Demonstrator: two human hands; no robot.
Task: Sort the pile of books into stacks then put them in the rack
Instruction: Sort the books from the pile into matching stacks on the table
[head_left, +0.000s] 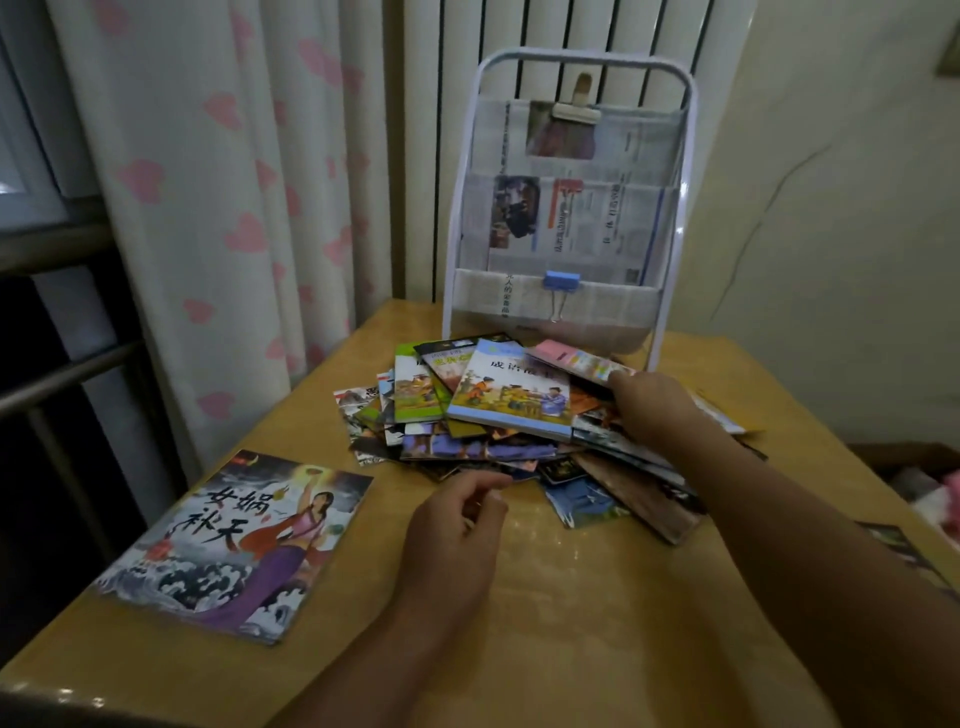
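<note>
Reaching into the pile of books straight ahead, the right hand is nearer, gripping some; the left hand is hovering, loosely curled, holding nothing.

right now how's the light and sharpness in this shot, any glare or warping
Head view: dim, warm light; glare streaks on the glossy table; the rack and curtain are soft; edges bow from the wide lens; the pile and left book read clearly.

dim, soft, edges bowed, glare on table
</note>
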